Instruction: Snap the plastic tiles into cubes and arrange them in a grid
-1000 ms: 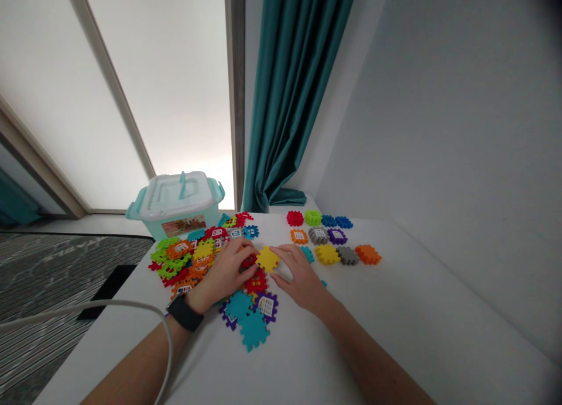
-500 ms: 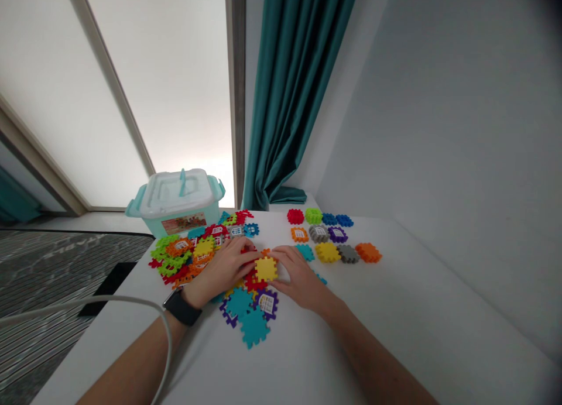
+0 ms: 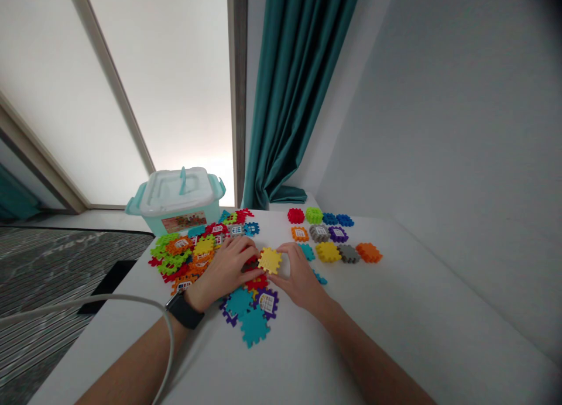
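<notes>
A yellow gear-edged building tile (image 3: 270,260) is pinched between the thumb and fingers of my right hand (image 3: 301,279), tilted above the pile. Just to its left, my left hand (image 3: 228,267) rests over the pile with thumb and fingers apart. Red tiles (image 3: 257,281) lie under and beside its fingertips, partly hidden. Nearer to me are two turquoise tiles (image 3: 254,328) and a purple tile with a white window insert (image 3: 267,304). Beyond and left of my left hand, the mixed heap holds green tiles (image 3: 173,264), orange tiles (image 3: 178,246) and another yellow tile (image 3: 204,246).
Stacks of tiles stand in rows at the right, among them red (image 3: 295,216), yellow (image 3: 328,252), grey (image 3: 349,253) and orange (image 3: 369,253). A lidded turquoise box (image 3: 182,197) is at the back left. A white cable (image 3: 109,297) crosses my left forearm.
The yellow tile has moved slightly up and right and is now tilted in my right hand. My left fingers have drawn back from it.
</notes>
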Demonstrator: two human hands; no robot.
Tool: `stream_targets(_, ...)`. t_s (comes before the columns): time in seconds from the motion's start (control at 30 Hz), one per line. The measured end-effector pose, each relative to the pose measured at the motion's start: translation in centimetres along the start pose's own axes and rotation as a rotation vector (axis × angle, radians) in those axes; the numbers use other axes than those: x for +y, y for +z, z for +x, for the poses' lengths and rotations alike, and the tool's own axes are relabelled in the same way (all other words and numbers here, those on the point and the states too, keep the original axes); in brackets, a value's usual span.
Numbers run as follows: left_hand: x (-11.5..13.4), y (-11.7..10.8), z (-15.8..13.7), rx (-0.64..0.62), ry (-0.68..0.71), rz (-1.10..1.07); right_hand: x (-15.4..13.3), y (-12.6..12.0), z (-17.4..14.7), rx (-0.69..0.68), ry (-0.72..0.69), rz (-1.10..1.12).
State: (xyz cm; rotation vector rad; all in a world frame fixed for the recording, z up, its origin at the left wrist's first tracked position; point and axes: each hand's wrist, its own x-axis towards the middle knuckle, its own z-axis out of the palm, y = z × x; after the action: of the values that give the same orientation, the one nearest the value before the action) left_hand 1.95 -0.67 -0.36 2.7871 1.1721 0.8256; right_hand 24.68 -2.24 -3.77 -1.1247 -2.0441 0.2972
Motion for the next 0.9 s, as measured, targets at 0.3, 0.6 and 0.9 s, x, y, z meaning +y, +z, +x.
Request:
stream_targets(0.3,0.3,0.8,-0.1,-0.005,-0.034,-0.044,-0.8,0.1,0.1,0.026,0.038,-0.103)
stream_targets(0.6,-0.1,1.7,-0.2,0.048,-0.067,-0.213,-1.0,0.2,0.1,0.061,0.014,-0.06)
stream_targets(0.9,-1.1,0.3,-0.2,0.028,0.004,0.058,-0.7,-0.8,0.1,-0.065,-0.043,-0.096)
